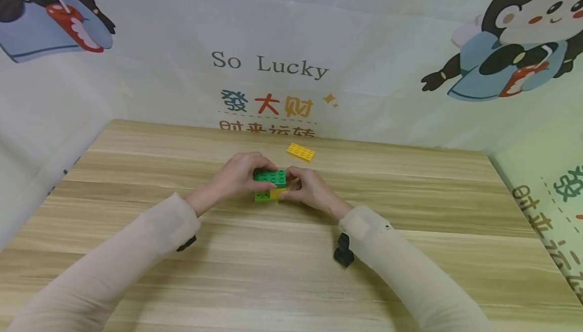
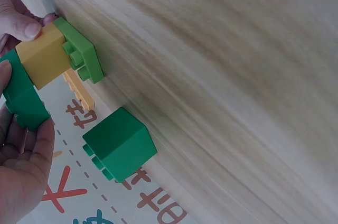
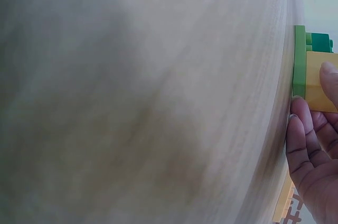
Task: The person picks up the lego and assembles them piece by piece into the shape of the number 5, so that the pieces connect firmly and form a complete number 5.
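A yellow brick (image 2: 43,55) stands on one end of a light green studded plate (image 2: 84,55) that lies on the table. Over the yellow brick sits a dark green brick (image 1: 272,176), jutting out past it to the left; whether it is pressed fully down I cannot tell. My left hand (image 1: 243,172) grips this dark green brick between thumb and fingers. From the other side, my right hand (image 1: 311,189) pinches the yellow brick, its thumb on the near face and fingertips low by the plate.
Behind the stack lies a flat yellow studded plate (image 1: 300,152). A second dark green brick (image 2: 120,145) shows in the left wrist view, standing apart on the table; in the head view it is hidden. A printed cloth (image 1: 387,69) hangs along the table's back edge.
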`<state>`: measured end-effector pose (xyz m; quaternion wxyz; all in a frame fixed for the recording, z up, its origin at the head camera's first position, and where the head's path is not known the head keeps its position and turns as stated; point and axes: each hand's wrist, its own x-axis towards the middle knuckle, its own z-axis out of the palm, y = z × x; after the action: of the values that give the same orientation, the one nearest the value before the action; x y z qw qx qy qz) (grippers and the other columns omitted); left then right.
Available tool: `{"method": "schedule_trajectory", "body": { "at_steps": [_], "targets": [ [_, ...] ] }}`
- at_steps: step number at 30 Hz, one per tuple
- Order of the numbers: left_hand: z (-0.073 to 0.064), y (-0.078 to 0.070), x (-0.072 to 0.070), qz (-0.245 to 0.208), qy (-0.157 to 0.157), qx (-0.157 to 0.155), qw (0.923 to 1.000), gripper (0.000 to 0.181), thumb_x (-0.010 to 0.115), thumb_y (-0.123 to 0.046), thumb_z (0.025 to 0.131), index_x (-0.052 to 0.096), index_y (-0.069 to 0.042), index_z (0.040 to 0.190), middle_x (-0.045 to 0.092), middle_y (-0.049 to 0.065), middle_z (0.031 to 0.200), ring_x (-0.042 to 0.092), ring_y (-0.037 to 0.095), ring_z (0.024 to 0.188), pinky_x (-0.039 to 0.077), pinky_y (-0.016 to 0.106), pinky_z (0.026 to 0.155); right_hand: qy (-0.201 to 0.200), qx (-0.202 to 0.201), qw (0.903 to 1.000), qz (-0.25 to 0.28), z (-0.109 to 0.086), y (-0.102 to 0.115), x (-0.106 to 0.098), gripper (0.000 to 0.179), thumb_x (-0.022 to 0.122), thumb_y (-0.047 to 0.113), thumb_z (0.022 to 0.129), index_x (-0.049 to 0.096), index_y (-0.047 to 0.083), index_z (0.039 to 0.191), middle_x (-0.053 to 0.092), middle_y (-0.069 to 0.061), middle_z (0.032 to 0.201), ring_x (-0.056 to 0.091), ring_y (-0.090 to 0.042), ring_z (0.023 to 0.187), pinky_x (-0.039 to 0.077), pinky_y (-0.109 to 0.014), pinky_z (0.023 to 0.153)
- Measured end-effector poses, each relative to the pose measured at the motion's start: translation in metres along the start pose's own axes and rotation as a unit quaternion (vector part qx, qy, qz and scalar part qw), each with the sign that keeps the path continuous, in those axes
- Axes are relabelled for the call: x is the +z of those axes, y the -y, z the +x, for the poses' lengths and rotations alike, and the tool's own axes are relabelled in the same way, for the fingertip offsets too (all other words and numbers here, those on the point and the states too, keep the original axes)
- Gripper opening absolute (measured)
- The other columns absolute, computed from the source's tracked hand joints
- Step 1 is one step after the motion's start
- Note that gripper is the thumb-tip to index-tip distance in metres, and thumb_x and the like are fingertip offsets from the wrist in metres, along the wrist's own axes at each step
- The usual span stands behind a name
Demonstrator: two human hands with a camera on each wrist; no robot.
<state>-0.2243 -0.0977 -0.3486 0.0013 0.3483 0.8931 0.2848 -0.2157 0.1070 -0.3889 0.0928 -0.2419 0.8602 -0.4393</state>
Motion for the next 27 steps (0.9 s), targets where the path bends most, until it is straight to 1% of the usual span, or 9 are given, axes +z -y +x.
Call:
{"method": "schedule_trajectory", "body": {
  "at_steps": [13,20,27],
  "targets": [
    [0.0,0.0007,-0.0001,-0.005,0.014,-0.008,0.9999,0.031,0.076,-0.023,0.08,0.069,-0.006,0.105,0.067,0.004,0.093,0.055,0.012,0.077,0.047,0.025,0.065,0.001,0.006,1.0,-0.003,0.0016,-0.0009,0.0012,0.029,0.074,0.013,0.081,0.062,0.002,0.105,0.066,-0.013,0.102,0.06,-0.011,0.074,0.049,-0.017,0.064],
    [0.0032,-0.0007,-0.0006,-0.001,0.019,-0.011,0.9998,0.03,0.076,-0.022,0.079,0.07,-0.006,0.103,0.066,0.003,0.092,0.055,0.013,0.077,0.048,0.025,0.067,0.0,0.004,1.0,-0.003,0.0011,-0.0008,0.0003,0.028,0.074,0.012,0.081,0.062,0.002,0.104,0.066,-0.013,0.101,0.06,-0.011,0.072,0.05,-0.019,0.064],
    [0.0053,-0.0023,-0.0018,0.011,0.032,-0.015,0.9993,0.03,0.076,-0.023,0.079,0.07,-0.006,0.103,0.066,0.003,0.093,0.056,0.013,0.079,0.048,0.026,0.069,-0.001,0.006,1.0,-0.005,0.0018,-0.0014,0.0005,0.029,0.074,0.012,0.08,0.063,0.001,0.105,0.066,-0.013,0.101,0.06,-0.01,0.073,0.05,-0.018,0.064]
  ]
}}
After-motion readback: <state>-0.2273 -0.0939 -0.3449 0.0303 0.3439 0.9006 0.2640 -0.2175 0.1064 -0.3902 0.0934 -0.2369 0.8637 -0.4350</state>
